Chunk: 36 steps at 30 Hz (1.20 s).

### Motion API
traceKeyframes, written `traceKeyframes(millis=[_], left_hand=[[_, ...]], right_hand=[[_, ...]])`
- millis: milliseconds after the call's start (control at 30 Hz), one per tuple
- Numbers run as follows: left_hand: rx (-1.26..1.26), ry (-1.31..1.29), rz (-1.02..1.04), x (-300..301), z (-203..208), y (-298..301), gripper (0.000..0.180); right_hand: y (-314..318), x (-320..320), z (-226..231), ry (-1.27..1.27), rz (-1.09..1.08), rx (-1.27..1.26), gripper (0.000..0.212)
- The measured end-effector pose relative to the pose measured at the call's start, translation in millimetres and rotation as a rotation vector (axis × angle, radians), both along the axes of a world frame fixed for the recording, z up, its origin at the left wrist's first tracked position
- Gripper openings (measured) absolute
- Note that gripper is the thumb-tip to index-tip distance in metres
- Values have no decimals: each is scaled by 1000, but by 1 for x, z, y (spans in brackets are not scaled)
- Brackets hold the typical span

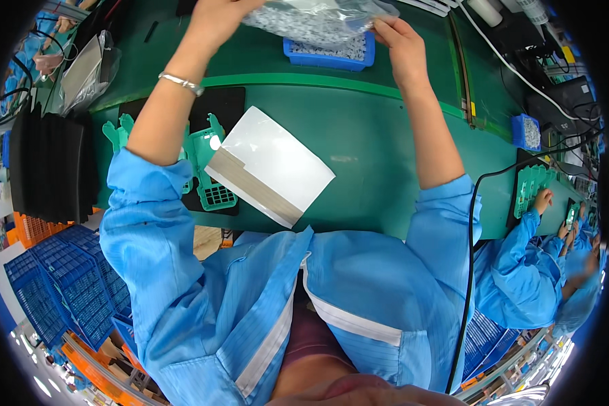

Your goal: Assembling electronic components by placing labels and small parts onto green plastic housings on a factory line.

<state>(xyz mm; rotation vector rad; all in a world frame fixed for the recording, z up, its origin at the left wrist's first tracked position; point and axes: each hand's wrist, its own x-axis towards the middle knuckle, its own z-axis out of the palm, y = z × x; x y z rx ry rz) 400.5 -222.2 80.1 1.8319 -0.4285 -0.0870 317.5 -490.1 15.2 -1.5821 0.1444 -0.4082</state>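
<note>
A clear plastic bag [304, 24] full of small white and grey pieces is stretched between my hands at the far side of the bench. My right hand [400, 46] pinches its right corner. At the bag's left end is my left hand [220, 15], closed on the plastic, its fingers partly cut off by the top edge. Just below the bag stands a blue bin [328, 61] holding similar small pieces, its back part covered by the bag. Nearer me, a white sheet with a grey-brown strip [277, 159] lies aslant, overlapping a green plastic frame [213, 196].
A black mat [233, 101] lies under the green parts at left. Black foam sheets [51, 162] stand at the left edge, above blue crates [68, 284]. A black cable [471, 271] hangs at right. Another small blue bin [525, 132] and a co-worker [521, 271] are farther right.
</note>
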Motion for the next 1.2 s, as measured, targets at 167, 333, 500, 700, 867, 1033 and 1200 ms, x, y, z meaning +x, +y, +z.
traceKeyframes(millis=[167,333,500,700,867,1033,1200], left_hand=[[-14,-67,31,0,20,26,21],[-66,-82,-39,-9,49,4,21],[23,-124,-58,-14,60,-11,20],[-47,-121,-33,-5,54,-3,19],[37,-65,-30,2,37,-9,20],[0,-20,-36,0,20,-31,21],[85,-39,-23,-5,23,-34,18]], right_hand=[[25,9,2,-2,53,-33,23],[15,12,-2,32,77,313,14],[5,3,7,17,53,224,14],[13,3,14,25,81,83,16],[-6,-4,11,10,70,113,15],[-30,-10,2,41,31,102,14],[-24,-11,4,25,4,14,24]])
